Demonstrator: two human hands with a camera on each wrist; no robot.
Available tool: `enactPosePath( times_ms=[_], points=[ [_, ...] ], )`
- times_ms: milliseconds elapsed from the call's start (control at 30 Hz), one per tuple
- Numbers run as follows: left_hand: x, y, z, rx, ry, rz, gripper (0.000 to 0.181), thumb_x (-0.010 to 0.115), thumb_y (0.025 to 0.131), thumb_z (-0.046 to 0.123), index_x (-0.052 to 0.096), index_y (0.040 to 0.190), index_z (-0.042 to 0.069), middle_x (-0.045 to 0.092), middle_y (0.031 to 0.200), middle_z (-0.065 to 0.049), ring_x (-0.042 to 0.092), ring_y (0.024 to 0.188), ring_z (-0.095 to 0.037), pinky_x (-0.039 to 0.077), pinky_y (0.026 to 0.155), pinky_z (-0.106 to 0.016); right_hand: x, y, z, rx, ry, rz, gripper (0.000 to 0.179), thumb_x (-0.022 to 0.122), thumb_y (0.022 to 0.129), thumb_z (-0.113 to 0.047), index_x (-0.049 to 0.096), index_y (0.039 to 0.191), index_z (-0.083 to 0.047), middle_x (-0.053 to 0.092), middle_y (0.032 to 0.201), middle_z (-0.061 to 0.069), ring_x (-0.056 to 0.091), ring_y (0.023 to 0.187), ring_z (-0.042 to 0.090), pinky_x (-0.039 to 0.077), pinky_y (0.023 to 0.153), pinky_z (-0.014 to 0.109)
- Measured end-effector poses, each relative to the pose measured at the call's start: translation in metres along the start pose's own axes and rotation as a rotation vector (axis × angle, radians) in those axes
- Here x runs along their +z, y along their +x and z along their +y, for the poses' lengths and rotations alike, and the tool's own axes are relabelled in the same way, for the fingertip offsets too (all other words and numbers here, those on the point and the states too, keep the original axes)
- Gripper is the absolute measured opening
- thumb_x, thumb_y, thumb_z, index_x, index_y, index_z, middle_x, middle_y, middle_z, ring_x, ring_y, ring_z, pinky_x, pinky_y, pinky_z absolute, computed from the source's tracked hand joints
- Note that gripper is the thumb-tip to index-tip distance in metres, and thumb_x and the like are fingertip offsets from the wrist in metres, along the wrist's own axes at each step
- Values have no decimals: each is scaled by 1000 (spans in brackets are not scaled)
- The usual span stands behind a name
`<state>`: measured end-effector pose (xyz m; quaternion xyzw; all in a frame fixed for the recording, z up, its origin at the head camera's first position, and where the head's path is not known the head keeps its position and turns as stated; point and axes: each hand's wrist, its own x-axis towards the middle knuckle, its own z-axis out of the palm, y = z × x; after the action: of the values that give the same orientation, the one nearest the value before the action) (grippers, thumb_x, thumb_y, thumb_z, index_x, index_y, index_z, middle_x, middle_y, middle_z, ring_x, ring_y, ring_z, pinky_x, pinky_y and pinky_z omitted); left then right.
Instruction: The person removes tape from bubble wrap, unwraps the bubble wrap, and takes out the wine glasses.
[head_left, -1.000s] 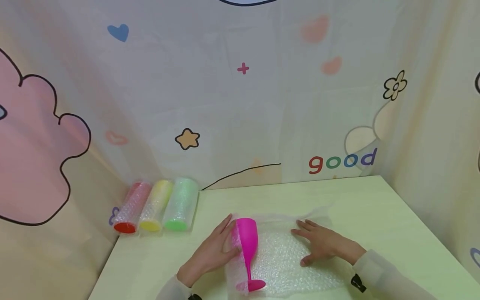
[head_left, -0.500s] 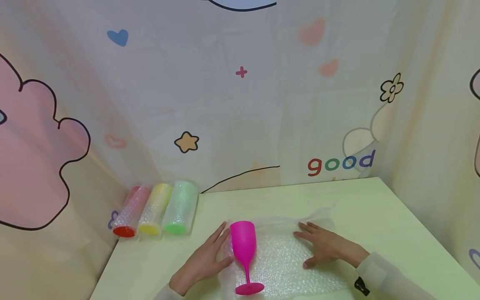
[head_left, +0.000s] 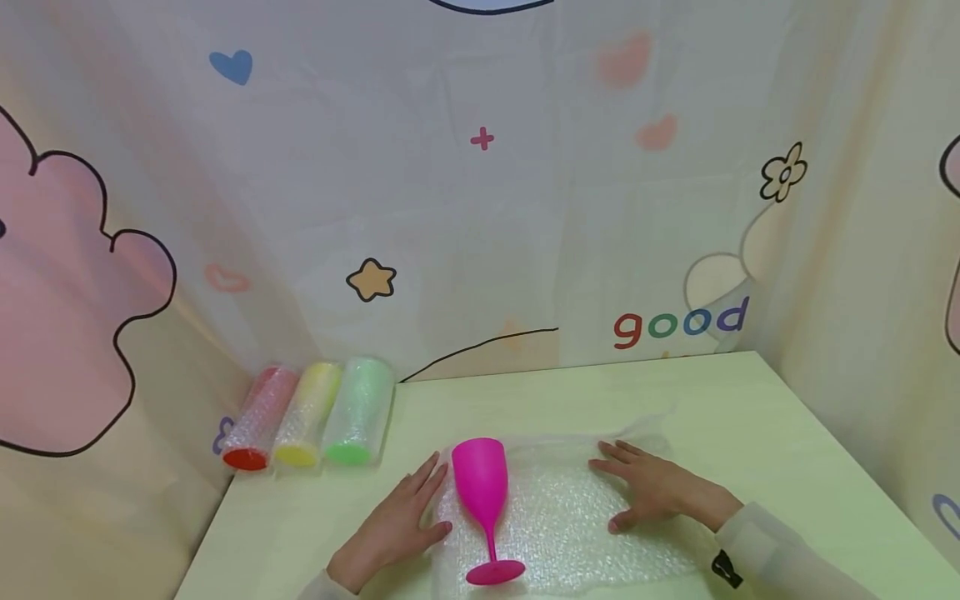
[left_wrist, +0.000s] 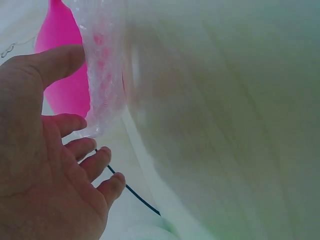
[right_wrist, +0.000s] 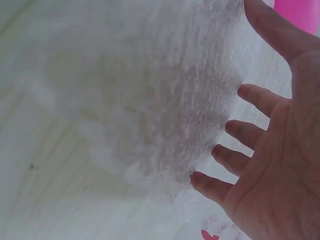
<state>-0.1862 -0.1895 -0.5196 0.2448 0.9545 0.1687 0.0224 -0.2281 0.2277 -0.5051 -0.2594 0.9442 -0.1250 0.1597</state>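
A bright pink plastic goblet (head_left: pixel 481 482) lies on its side on a sheet of bubble wrap (head_left: pixel 562 521), bowl toward the back and foot toward the front. My left hand (head_left: pixel 393 523) is spread at the sheet's left edge, just beside the goblet. In the left wrist view, its thumb and fingertips are by the wrap (left_wrist: pixel 102 70), with the pink bowl (left_wrist: pixel 62 82) behind; whether they touch is unclear. With fingers spread, my right hand (head_left: pixel 654 485) rests on the right part of the sheet. The right wrist view shows its fingertips against the wrap (right_wrist: pixel 165 110).
Three bubble-wrapped rolls stand leaning or lying at the table's back left: red (head_left: pixel 261 412), yellow (head_left: pixel 309 412) and green (head_left: pixel 362 412). A printed curtain (head_left: pixel 480 217) encloses the pale table (head_left: pixel 757 433) at the back and sides.
The wrap flap that covered the goblet's left side has come off it. My left hand has moved left, and the goblet has shifted slightly left. My right hand has barely moved.
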Motion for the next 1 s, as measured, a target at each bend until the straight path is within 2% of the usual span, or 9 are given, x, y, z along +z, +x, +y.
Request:
enactPosePath(
  times_ms=[200,333,433,533,600,667,733,800,1000],
  points=[
    [0,-3,-3,-22,5,-22,78,65,90,40,33,153,7,27,162,-13,28,148,-35,31,117,-55,0,0,0,3,5,3,95,78,70,-60,43,148,-19,29,161,14,23,148,44,30,112,66],
    [-5,-4,5,-23,3,7,78,63,89,47,37,151,8,31,160,-14,31,146,-39,34,112,-61,2,0,1,-11,-1,9,95,78,70,-59,44,148,-17,28,161,15,23,148,44,30,113,65],
    [-10,-2,15,-41,59,78,75,63,87,53,46,147,11,37,157,-12,35,143,-39,36,108,-62,3,0,2,-9,2,8,95,78,70,-59,43,148,-17,27,162,14,23,148,43,29,113,64],
    [-14,-2,28,-47,130,176,63,65,86,50,57,136,12,47,148,-8,41,136,-35,40,103,-57,4,0,2,-17,10,7,95,78,70,-58,43,148,-17,26,162,15,22,148,44,29,113,65],
    [-17,-2,37,-34,156,231,51,66,86,45,64,125,12,56,136,-5,49,126,-28,45,97,-50,4,1,1,-20,10,5,95,78,70,-58,43,148,-17,26,162,15,22,148,45,28,113,66],
    [-20,-2,47,-21,159,246,38,67,87,41,68,111,13,64,116,-1,59,108,-21,50,85,-40,5,1,1,-20,7,3,95,78,70,-59,43,149,-17,26,162,15,22,148,45,28,113,66],
    [-22,-2,58,-26,132,214,26,67,88,39,69,97,15,65,94,5,60,84,-13,49,69,-30,4,2,1,-13,6,-2,95,78,70,-59,42,149,-18,25,162,15,22,148,44,28,113,66],
    [-23,-2,68,-44,84,160,21,66,89,38,66,82,18,59,75,10,53,65,-7,42,56,-25,4,2,2,-1,7,-8,95,78,70,-59,42,149,-19,25,163,13,21,149,43,27,114,65],
    [-13,2,87,-128,-76,-20,43,64,91,38,47,56,21,35,49,11,32,47,-6,27,47,-23,4,2,2,2,-5,-4,95,78,71,-59,42,149,-18,25,163,14,21,149,43,27,114,65]
  ],
)
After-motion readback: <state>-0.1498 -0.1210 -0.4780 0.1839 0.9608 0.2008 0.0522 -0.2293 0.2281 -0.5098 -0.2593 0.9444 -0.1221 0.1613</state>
